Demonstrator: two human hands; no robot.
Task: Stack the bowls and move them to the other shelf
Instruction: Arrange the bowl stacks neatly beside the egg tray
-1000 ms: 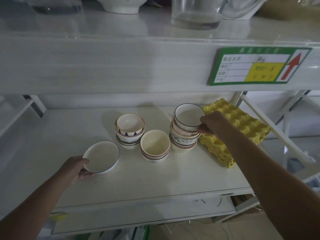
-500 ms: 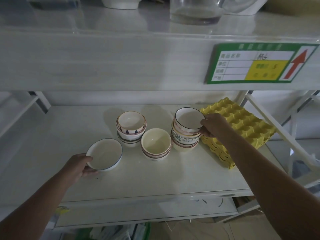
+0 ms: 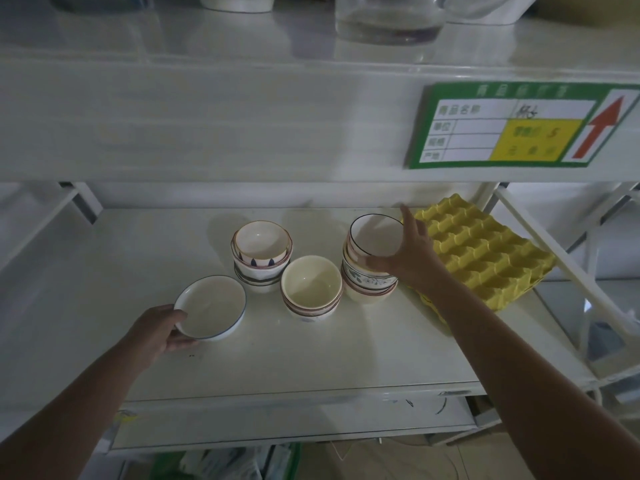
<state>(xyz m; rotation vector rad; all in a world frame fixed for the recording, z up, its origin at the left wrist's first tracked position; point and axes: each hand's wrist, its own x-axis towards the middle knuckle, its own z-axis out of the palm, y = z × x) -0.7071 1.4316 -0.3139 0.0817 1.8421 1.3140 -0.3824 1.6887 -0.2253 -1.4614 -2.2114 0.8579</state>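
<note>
On the white middle shelf (image 3: 346,351) stand three stacks of small bowls. The right stack (image 3: 367,278) is the tallest, and a white bowl with a dark rim (image 3: 375,235) tops it. My right hand (image 3: 412,251) is spread around that top bowl, thumb in front and fingers behind. The middle stack (image 3: 311,287) is cream inside. The left stack (image 3: 261,252) has patterned sides. A shallow white bowl with a blue rim (image 3: 210,308) lies alone at the front left, and my left hand (image 3: 157,329) grips its near edge.
Stacked yellow egg trays (image 3: 485,251) lie right of the bowls, touching my right wrist. The upper shelf (image 3: 242,126) hangs low overhead with a green label (image 3: 512,126), a glass jug (image 3: 388,19) and a white bowl (image 3: 235,1) on top. White frame struts run at both sides.
My right hand has opened from a pinch on the top bowl's right rim to a wide span around it. The left hand and its shallow bowl have stayed in place.
</note>
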